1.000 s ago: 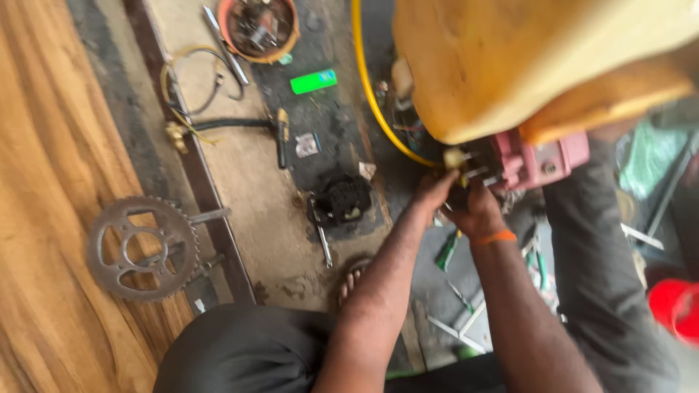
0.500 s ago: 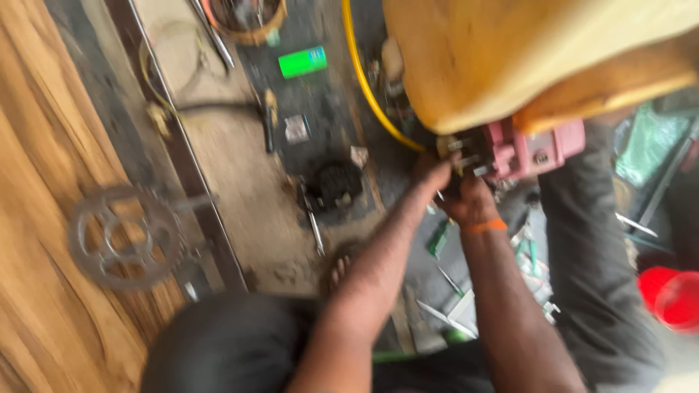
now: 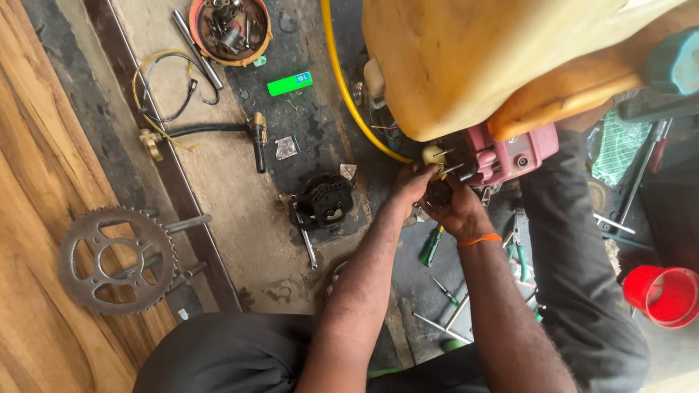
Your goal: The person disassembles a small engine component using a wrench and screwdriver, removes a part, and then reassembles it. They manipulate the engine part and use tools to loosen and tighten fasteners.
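Both hands met under the big yellow plastic tank [image 3: 495,58], at the small pink engine block [image 3: 510,156] bolted beneath it. The left hand [image 3: 411,182] had its grip narrowed on a small dark round part [image 3: 439,193] beside a cream-coloured knob [image 3: 432,153], seemingly steadying it against the block; whether the fingers fully closed on it could not be told. The right hand [image 3: 459,211], with an orange band at the wrist, cupped the same part from below, its grip curled round it, probably to keep it from dropping. On the stained concrete floor [image 3: 240,189] lay a black ribbed plastic cover [image 3: 325,200] near the left forearm, a toothed steel sprocket [image 3: 116,258] well apart to the left, an orange round dish of small metal parts [image 3: 230,25], a green-handled screwdriver [image 3: 431,247] and a red plastic cup [image 3: 670,295], all seemingly kept within reach.
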